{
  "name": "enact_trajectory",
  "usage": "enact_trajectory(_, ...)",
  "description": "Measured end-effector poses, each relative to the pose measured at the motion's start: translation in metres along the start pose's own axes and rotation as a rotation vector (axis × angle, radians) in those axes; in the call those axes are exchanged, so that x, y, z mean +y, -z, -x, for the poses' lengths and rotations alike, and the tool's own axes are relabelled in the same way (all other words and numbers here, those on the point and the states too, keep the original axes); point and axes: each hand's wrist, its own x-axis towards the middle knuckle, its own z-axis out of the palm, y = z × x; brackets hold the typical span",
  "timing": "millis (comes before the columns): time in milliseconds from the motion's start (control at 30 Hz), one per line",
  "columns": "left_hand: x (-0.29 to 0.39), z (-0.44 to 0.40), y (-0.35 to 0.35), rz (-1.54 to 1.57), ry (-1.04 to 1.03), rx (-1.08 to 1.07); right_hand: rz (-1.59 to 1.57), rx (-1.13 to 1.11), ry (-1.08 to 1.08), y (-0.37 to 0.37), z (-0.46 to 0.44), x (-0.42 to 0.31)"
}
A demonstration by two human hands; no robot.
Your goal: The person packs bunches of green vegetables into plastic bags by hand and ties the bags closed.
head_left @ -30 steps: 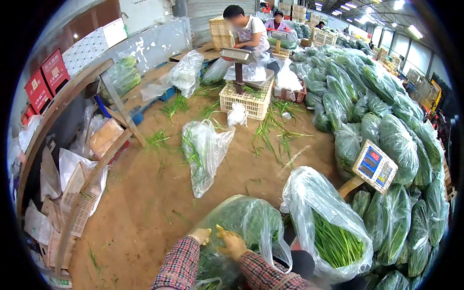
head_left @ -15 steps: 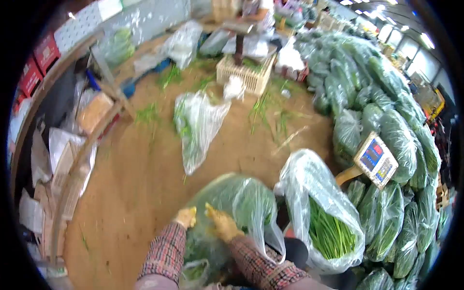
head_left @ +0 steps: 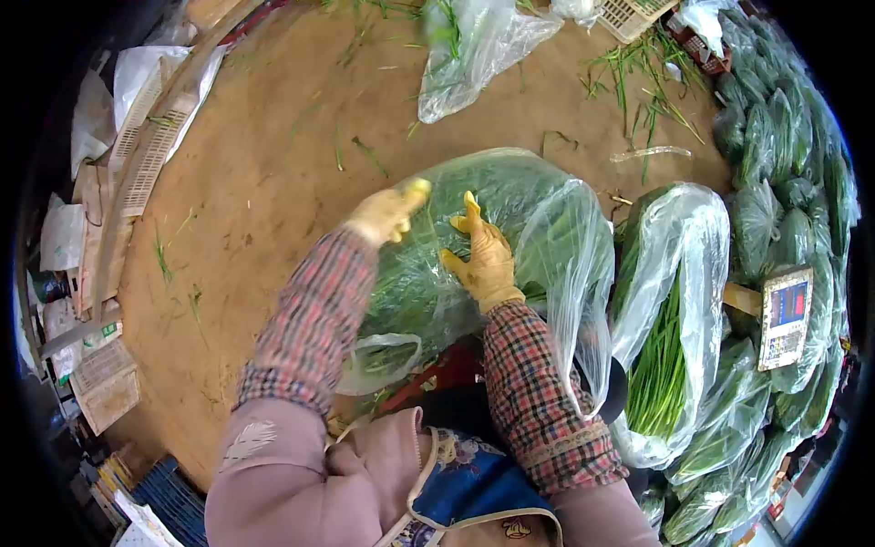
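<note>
Both hands wear yellowish gloves below checked sleeves. A large clear plastic bag of green leafy stalks (head_left: 538, 210) lies in front of the body. My left hand (head_left: 392, 211) is over the bag's left edge, its fingers bent and slightly blurred; whether it pinches the plastic cannot be made out. My right hand (head_left: 485, 257) rests on the middle of the bag, thumb and fingers spread, holding nothing. To the right, an open clear bag (head_left: 697, 214) stands with long green stalks (head_left: 658, 369) showing in its mouth.
Filled bags (head_left: 791, 137) are piled along the right side, by a scale display (head_left: 786, 317). A loose plastic bag (head_left: 474, 68) and scattered green stalks lie on the brown floor (head_left: 273, 182) ahead. Crates and a curved wooden rail (head_left: 128, 191) stand at the left.
The view has tilted down, so the other people and the weighing scale ahead have left the frame. My hands remain over the large bag, the right one with its fingers spread.
</note>
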Motion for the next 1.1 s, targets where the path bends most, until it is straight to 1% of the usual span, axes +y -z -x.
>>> enact_trajectory(33,0.016,-0.008,-0.009,-0.408,0.011,-0.069,-0.003,0.005,-0.002,0.002,0.003,0.0)
enact_trajectory(100,0.001,-0.039,-0.032,-0.827,-0.155,-0.065,-0.001,0.006,-0.016,0.005,0.008,0.003)
enact_trajectory(133,0.007,-0.04,-0.033,-0.829,-0.153,-0.077,-0.001,0.005,-0.005,0.006,0.009,0.003)
enact_trajectory(200,0.021,-0.033,-0.026,-0.678,0.083,-0.319,-0.001,0.003,0.009,0.005,0.008,0.003)
enact_trajectory(233,0.018,-0.034,-0.024,-0.682,0.092,-0.321,-0.009,0.001,0.004,0.005,0.007,0.003)
enact_trajectory(300,0.006,-0.038,-0.02,-0.577,0.035,-0.292,-0.011,-0.004,-0.002,0.005,0.006,0.003)
enact_trajectory(333,-0.001,-0.04,-0.018,-0.489,0.031,-0.312,-0.021,0.006,0.005,0.004,0.006,0.003)
enact_trajectory(367,-0.012,-0.037,-0.019,-0.483,0.041,-0.306,-0.028,-0.004,0.01,0.003,0.007,0.004)
enact_trajectory(433,-0.034,-0.023,-0.028,0.183,-0.033,-0.106,-0.02,0.01,0.035,0.005,0.008,0.005)
enact_trajectory(467,-0.041,-0.015,-0.034,0.381,-0.048,-0.073,-0.021,0.009,0.033,0.006,0.008,0.006)
enact_trajectory(500,-0.044,-0.013,-0.038,0.378,-0.043,-0.078,-0.054,-0.024,-0.001,0.008,0.01,0.007)
enact_trajectory(567,-0.048,-0.005,-0.046,0.474,-0.057,-0.048,-0.089,-0.062,-0.056,0.01,0.016,0.007)
enact_trajectory(600,-0.053,-0.008,-0.045,0.457,-0.088,-0.096,-0.08,-0.051,-0.043,0.011,0.016,0.007)
enact_trajectory(633,-0.055,-0.014,-0.048,0.454,-0.084,-0.099,-0.074,-0.039,-0.026,0.011,0.015,0.008)
enact_trajectory(700,-0.059,-0.024,-0.05,0.449,-0.116,-0.018,-0.052,0.003,0.006,0.01,0.011,0.008)
enact_trajectory(767,-0.033,-0.002,-0.047,0.411,-0.082,0.007,-0.03,0.049,0.033,0.009,0.002,0.008)
enact_trajectory(833,-0.026,0.011,-0.053,0.395,-0.05,0.017,0.195,-0.125,-0.141,0.013,-0.005,0.009)
enact_trajectory(867,-0.025,0.017,-0.055,0.39,-0.038,0.011,0.116,-0.132,-0.248,0.023,-0.012,-0.003)
enact_trajectory(900,-0.024,0.022,-0.056,0.405,-0.062,-0.017,0.108,-0.136,-0.261,0.026,-0.015,-0.007)
enact_trajectory(967,-0.028,0.024,-0.056,0.409,-0.079,-0.044,0.225,-0.256,-0.433,0.026,-0.025,-0.008)
enact_trajectory(1033,-0.028,0.021,-0.058,0.453,-0.158,-0.015,0.22,-0.269,-0.458,0.025,-0.031,-0.003)
enact_trajectory(1067,-0.025,0.023,-0.058,0.448,-0.166,-0.019,0.264,-0.321,-0.49,0.025,-0.034,0.0)
enact_trajectory(1100,-0.024,0.029,-0.058,0.355,-0.125,0.02,0.311,-0.372,-0.52,0.026,-0.038,0.002)
